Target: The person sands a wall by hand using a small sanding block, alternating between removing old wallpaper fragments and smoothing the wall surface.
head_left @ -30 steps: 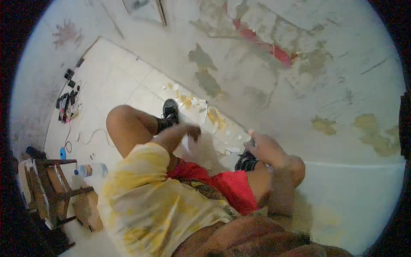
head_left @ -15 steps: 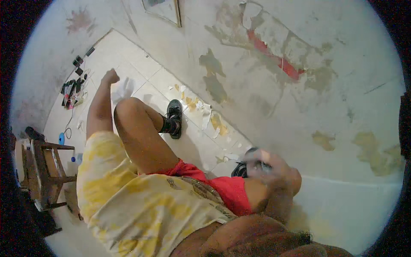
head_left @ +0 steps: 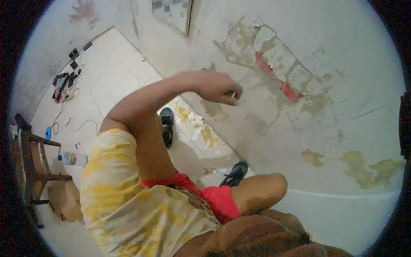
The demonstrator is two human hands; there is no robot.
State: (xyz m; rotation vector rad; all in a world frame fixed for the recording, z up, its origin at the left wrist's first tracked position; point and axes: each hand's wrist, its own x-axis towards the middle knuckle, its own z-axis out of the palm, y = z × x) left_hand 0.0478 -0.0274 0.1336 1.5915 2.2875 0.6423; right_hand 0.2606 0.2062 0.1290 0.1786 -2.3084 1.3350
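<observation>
My left arm bends from the yellow-and-white sleeve across my raised left knee. At its end my left hand [head_left: 217,88] is closed, with a small dark thing [head_left: 232,94] showing between thumb and fingers; its kind is too small to make out. In the picture the hand lies over the pale wall [head_left: 274,128], left of a patch of peeling paint [head_left: 284,68] with a red strip in it. Whether it touches the wall I cannot tell. My right hand is out of sight, and only part of that arm shows behind my right knee.
Paint flakes [head_left: 195,124] lie on the tiled floor along the wall, near my dark shoes [head_left: 167,127]. At the left stand a wooden stool [head_left: 37,158] and a clear bottle [head_left: 75,159]. Cables and dark gadgets [head_left: 64,85] lie farther off. A framed mirror [head_left: 173,13] is at the top.
My left hand has swung from over the floor at the left to the wall at the right. My right hand, blurred near my right knee before, has gone out of sight. The view has shifted slightly.
</observation>
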